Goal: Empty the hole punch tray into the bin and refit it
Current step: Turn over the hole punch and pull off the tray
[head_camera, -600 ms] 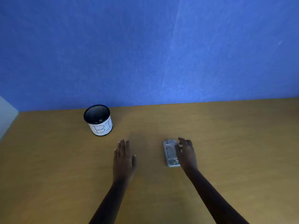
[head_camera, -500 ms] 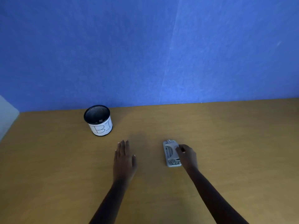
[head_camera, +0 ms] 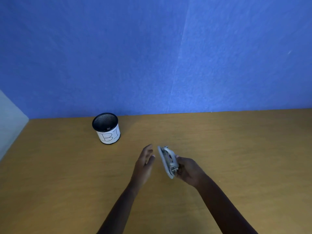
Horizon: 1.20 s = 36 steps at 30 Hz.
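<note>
Lifted off the wooden desk point(head_camera: 236, 149) since half a second ago, the hole punch point(head_camera: 168, 162) is now turned up on its side in the right hand point(head_camera: 190, 170), whose fingers clamp its near end. Its long axis runs near-to-far, leaning slightly left, with the flat base facing left. The left hand point(head_camera: 144, 163), which lay flat on the desk before, has risen with fingers apart and loosely extended, palm toward that base, just beside it but not touching. That gap matters: the tray, presumably on the base, lies directly right of the left fingertips, so the left hand is placed to pull it. Well apart, far left, stands the mesh bin point(head_camera: 107, 128).
</note>
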Tool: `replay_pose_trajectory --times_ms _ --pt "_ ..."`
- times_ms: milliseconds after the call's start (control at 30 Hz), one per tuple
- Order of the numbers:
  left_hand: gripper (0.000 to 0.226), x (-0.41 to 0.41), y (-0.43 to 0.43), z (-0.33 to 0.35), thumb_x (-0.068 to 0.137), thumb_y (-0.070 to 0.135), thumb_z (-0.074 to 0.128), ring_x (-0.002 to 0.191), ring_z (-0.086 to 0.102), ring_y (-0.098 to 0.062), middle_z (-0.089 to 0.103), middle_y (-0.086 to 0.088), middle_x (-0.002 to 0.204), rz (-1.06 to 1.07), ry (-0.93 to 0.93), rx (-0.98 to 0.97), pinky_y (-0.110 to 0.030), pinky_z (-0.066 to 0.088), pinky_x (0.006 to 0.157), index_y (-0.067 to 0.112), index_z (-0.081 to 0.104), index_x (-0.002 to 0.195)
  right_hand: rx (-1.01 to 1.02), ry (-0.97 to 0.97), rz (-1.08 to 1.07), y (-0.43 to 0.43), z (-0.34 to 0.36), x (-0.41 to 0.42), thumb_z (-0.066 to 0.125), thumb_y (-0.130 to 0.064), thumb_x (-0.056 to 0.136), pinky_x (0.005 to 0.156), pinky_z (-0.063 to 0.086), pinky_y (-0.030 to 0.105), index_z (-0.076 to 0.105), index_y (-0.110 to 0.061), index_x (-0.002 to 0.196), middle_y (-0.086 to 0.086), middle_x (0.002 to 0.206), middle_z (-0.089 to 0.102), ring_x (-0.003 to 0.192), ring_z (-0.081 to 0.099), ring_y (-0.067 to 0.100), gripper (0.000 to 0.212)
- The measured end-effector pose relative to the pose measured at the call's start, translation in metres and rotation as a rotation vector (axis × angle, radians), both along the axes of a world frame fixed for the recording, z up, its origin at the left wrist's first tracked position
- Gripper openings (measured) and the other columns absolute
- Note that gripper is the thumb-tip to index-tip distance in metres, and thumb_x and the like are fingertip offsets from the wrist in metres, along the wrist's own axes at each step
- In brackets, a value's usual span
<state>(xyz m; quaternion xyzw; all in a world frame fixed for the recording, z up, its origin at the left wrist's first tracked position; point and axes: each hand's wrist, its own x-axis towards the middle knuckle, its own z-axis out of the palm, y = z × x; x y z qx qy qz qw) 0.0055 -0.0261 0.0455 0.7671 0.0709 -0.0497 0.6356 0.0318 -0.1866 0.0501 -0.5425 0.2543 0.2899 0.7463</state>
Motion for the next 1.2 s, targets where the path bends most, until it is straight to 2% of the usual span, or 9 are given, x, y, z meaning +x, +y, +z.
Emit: replay_pose_trajectory --times_ms 100,200,400,500,667,900,967,1100,1200 --pt "0.040 0.001 -0.003 0.009 0.097 0.002 0.037 0.111 0.048 -0.019 0.052 -0.015 0.121 -0.009 0.096 -0.230 -0.011 0.043 0.074 0.003 0.038 0.137 0.081 0.041 0.119 0.002 0.006 -0.002 0.037 -0.018 0.098 0.042 0.048 0.019 0.061 -0.006 0.079 0.001 0.050 0.063 0.040 0.059 0.011 0.032" --pt "0.036 -0.003 -0.001 0.016 0.096 0.004 0.039 0.105 0.056 -0.027 0.056 -0.016 0.116 -0.016 0.115 -0.390 -0.019 0.055 0.070 0.000 0.044 0.131 0.175 0.076 0.185 0.002 0.014 -0.003 0.037 -0.013 0.097 0.041 0.049 0.017 0.062 -0.003 0.083 0.002 0.052 0.066 0.042 0.062 0.011 0.030" --pt "0.031 -0.008 0.003 0.026 0.094 0.004 0.044 0.099 0.061 -0.029 0.061 -0.023 0.113 0.015 0.130 -0.442 -0.031 0.056 0.073 -0.005 0.052 0.123 0.341 0.046 0.235 0.003 0.029 -0.007 0.031 -0.003 0.097 0.040 0.050 0.018 0.065 0.001 0.086 0.004 0.058 0.071 0.046 0.065 0.012 0.037" --pt "0.027 -0.006 0.002 0.031 0.094 0.002 0.045 0.084 0.063 -0.021 0.063 -0.015 0.096 0.092 0.144 -0.466 -0.022 0.058 0.061 -0.006 0.053 0.118 0.224 -0.021 0.303 0.001 0.028 -0.009 0.033 -0.021 0.098 0.048 0.050 0.022 0.059 -0.005 0.104 0.004 0.070 0.069 0.058 0.063 0.014 0.031" --pt "0.012 -0.002 0.000 0.038 0.093 0.000 0.046 0.078 0.060 -0.019 0.060 -0.009 0.087 0.254 0.211 -0.622 -0.019 0.059 0.052 0.003 0.056 0.098 0.297 -0.041 0.178 -0.007 0.027 -0.013 0.028 -0.056 0.092 0.072 0.053 0.034 0.057 -0.015 0.115 0.008 0.110 0.065 0.095 0.066 0.024 0.055" --pt "0.029 -0.004 -0.009 0.042 0.094 -0.002 0.044 0.082 0.061 -0.025 0.059 -0.018 0.095 0.256 0.274 -0.763 -0.034 0.054 0.071 -0.009 0.044 0.122 0.232 -0.220 0.077 -0.006 0.034 -0.009 0.046 -0.023 0.093 0.056 0.058 0.018 0.059 -0.007 0.105 0.008 0.086 0.073 0.070 0.074 0.015 0.024" --pt "0.018 -0.005 -0.011 0.042 0.092 -0.002 0.046 0.079 0.063 -0.023 0.061 -0.019 0.093 0.249 0.284 -0.769 -0.032 0.058 0.067 -0.008 0.051 0.109 0.216 -0.182 0.022 -0.006 0.035 -0.008 0.047 -0.019 0.094 0.049 0.057 0.019 0.058 -0.002 0.100 0.010 0.076 0.073 0.059 0.073 0.016 0.021" --pt "0.016 -0.007 -0.014 0.043 0.092 0.001 0.048 0.052 0.068 -0.014 0.069 -0.006 0.053 0.237 0.285 -0.763 -0.023 0.060 0.051 0.002 0.055 0.078 0.179 -0.084 -0.072 -0.003 0.036 -0.006 0.046 -0.018 0.095 0.039 0.054 0.018 0.053 -0.001 0.089 0.017 0.079 0.060 0.043 0.068 0.016 0.020" --pt "0.019 -0.007 -0.015 0.045 0.094 0.003 0.046 0.057 0.067 -0.020 0.066 -0.011 0.060 0.267 0.309 -0.751 -0.023 0.060 0.050 0.002 0.054 0.076 0.137 -0.088 -0.083 -0.002 0.040 -0.008 0.046 -0.018 0.095 0.040 0.054 0.019 0.053 -0.001 0.089 0.016 0.081 0.058 0.050 0.067 0.019 0.019"
